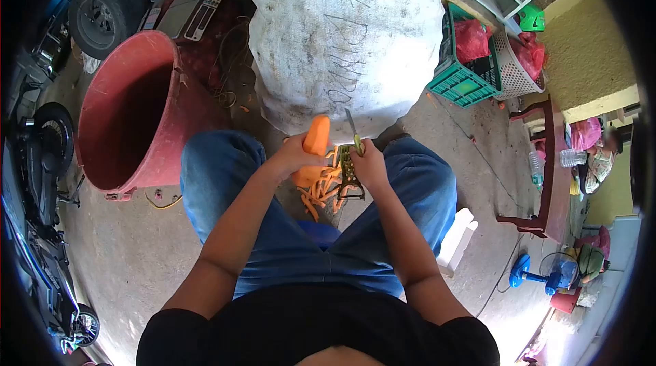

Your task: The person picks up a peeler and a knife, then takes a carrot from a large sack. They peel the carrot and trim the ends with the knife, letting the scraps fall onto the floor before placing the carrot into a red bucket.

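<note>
My left hand (294,155) is closed round a long peeled orange piece (316,135) that points away from me. My right hand (370,165) grips a knife (353,128) by its yellow-green handle, blade pointing up and slightly left. Beneath and beside my right hand lies a green peeler-like tool (349,172) with a dark frame; whether my fingers touch it is unclear. Orange strips (320,192) lie between my knees, below both hands. Another orange chunk (307,176) shows just under my left hand.
A large white sack (348,38) stands right in front. On the left are a red tub (126,113), a tyre (107,12) and a motorcycle (34,209). To the right are a green crate (466,84), a wooden bench (555,181) and a blue fan (521,271).
</note>
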A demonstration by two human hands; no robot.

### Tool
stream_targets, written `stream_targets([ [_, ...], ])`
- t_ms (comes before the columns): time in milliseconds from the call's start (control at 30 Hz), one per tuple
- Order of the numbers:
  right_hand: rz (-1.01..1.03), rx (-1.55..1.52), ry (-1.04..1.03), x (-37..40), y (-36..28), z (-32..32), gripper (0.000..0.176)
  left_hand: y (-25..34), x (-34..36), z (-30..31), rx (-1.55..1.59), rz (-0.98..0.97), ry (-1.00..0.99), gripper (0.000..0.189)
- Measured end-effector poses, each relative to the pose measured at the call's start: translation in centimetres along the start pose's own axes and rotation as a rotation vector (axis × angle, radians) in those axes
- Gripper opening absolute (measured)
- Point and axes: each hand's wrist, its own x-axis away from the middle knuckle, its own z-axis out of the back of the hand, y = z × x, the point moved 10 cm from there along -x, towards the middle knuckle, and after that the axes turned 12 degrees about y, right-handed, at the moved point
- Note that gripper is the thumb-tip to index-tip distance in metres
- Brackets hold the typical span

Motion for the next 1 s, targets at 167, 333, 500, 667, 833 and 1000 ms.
stream_targets([
  [167, -0.035, 0.142, -0.010, 0.5, 0.7, -1.5, 0.025, -0.3, 0.4, -2.6, -0.008, -0.120, -0.103, 0.053],
  [333, -0.035, 0.187, -0.091, 1.1, 0.2, -2.4, 0.027, 0.2, 1.1, -3.3, -0.069, -0.060, -0.135, 0.055],
  [500, -0.035, -0.109, -0.359, 1.2, 1.1, -4.7, 0.031, 0.8, 1.2, -3.1, 0.106, -0.015, -0.254, 0.056],
  [667, -0.015, -0.383, -0.674, 3.3, -0.9, -5.7, 0.029, 0.9, 2.0, -3.4, 0.178, 0.046, -0.447, 0.060],
  [833, -0.017, -0.413, -0.644, 3.4, -0.7, -6.3, 0.023, 1.6, 2.4, -3.1, 0.078, 0.042, -0.385, 0.062],
  [1000, -0.261, -0.636, -0.355, 1.0, -0.9, -3.1, 0.016, 1.7, 1.0, -1.5, 0.112, -0.008, -0.241, 0.061],
])
